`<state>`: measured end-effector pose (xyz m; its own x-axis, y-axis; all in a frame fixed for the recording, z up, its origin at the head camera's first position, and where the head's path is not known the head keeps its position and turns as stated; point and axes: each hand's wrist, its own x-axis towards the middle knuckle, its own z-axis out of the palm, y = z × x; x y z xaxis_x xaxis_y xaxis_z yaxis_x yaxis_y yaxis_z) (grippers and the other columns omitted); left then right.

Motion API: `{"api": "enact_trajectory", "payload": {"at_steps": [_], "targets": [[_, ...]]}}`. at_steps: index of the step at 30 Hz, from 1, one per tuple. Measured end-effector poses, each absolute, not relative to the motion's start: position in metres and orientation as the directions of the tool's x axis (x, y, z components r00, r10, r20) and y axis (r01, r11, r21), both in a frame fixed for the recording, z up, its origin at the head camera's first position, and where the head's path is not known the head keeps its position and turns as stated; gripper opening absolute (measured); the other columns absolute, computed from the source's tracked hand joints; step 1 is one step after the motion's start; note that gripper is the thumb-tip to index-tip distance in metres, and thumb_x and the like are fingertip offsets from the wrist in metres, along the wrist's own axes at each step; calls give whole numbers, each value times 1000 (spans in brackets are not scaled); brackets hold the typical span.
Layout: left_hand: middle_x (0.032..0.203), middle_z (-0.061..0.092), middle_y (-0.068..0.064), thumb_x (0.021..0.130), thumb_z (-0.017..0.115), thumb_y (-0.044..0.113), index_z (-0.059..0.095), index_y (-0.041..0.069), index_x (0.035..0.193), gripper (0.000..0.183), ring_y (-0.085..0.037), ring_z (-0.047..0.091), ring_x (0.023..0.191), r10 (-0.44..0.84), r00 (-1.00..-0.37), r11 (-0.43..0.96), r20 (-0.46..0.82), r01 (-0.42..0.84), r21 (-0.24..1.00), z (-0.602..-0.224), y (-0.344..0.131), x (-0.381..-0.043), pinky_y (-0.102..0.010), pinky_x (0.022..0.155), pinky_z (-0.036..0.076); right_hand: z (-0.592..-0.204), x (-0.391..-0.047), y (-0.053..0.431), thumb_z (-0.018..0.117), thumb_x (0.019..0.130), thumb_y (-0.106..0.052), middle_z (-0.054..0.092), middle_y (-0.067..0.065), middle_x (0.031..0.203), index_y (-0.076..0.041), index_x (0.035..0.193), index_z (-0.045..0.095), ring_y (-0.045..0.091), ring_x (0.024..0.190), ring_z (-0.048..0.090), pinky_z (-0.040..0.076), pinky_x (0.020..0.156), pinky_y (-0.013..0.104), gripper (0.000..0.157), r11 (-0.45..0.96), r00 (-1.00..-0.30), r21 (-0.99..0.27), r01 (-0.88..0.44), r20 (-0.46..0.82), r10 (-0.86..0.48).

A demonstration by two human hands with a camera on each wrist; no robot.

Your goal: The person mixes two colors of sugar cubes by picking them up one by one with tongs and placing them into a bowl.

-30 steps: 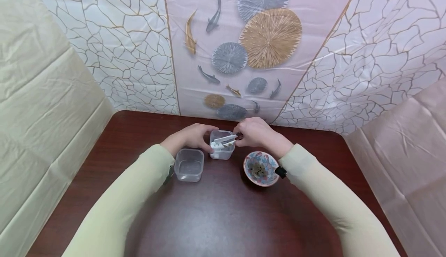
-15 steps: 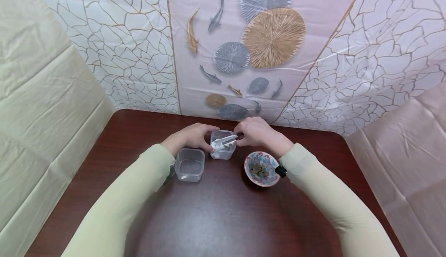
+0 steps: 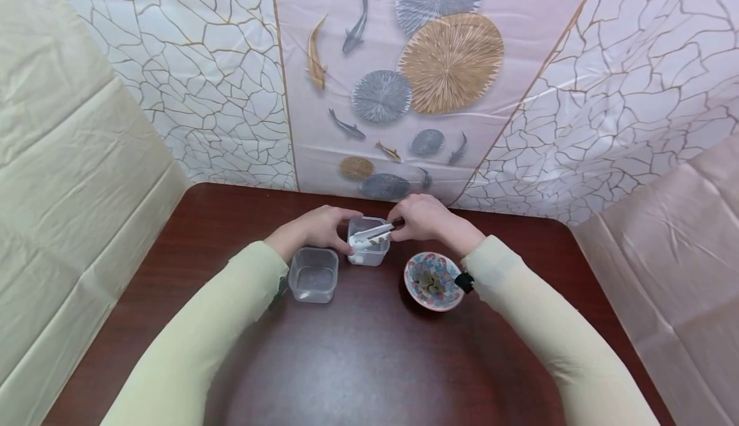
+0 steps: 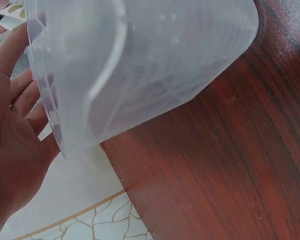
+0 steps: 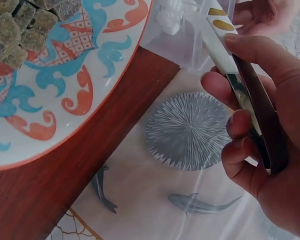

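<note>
In the head view my right hand (image 3: 424, 219) grips a pair of tongs (image 5: 250, 95) with dark handles and white, gold-spotted arms. The tongs (image 3: 369, 237) reach down into a clear plastic container (image 3: 367, 258); its white tips look close together, and whether they pinch anything cannot be made out. My left hand (image 3: 317, 226) holds that container from the left, thumb at the near side and fingers at the far side. A second clear plastic container (image 3: 314, 277) stands just below the left hand. Near the right wrist is a patterned bowl (image 3: 439, 262) with several greenish-brown lumps (image 5: 27, 30).
The dark red wooden table (image 3: 346, 362) ends at the back against a patterned cloth (image 3: 323, 150). Cloth walls stand at the left and right. The second container fills much of the left wrist view.
The tongs' arms have come closer together inside the container. Both hands keep nearly the same place; the containers and bowl have not moved.
</note>
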<state>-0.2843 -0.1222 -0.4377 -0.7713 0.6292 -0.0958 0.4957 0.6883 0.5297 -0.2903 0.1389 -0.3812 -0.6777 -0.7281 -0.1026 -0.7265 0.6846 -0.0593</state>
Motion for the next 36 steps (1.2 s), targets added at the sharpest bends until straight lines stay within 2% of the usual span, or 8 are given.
{"api": "enact_trajectory", "payload": {"at_steps": [6,14,22,29,36], "targets": [[144,68,-11,82,92,33,54,8,156,87,-25,62,135,629,-772,687,-91,497,529,-438,-121,-285,-42,116,46,-383,-294,138,83,90,-34,60,-11,69,-24,94,83,14,66,52,42,59,35,11,700,-692,-70,-711,-110,-713],[145,67,-12,82,91,34,54,9,157,87,-27,61,136,631,-770,692,-97,501,520,-439,-121,-285,-42,116,46,-385,-297,140,82,91,-34,64,-9,71,-24,92,82,14,66,53,43,60,35,9,704,-695,-101,-703,-112,-710],[147,66,-12,83,91,33,54,9,157,86,-27,60,136,632,-769,693,-100,502,517,-439,-122,-285,-42,117,45,-386,-298,137,79,90,-33,59,-10,69,-25,88,80,15,67,51,43,60,36,8,695,-688,-64,-717,-96,-719],[148,65,-13,84,90,32,53,8,157,86,-28,60,138,633,-767,688,-99,501,525,-439,-123,-285,-42,118,45,-386,-293,139,79,92,-32,69,-11,77,-23,93,83,14,67,56,48,61,37,9,700,-694,-43,-713,-104,-713],[148,65,-13,83,91,30,53,7,157,87,-27,61,137,628,-770,687,-108,485,541,-439,-123,-284,-42,117,45,-386,-288,134,80,91,-33,55,-9,67,-23,80,73,15,64,50,39,57,36,16,693,-690,-4,-721,-100,-717]]}}
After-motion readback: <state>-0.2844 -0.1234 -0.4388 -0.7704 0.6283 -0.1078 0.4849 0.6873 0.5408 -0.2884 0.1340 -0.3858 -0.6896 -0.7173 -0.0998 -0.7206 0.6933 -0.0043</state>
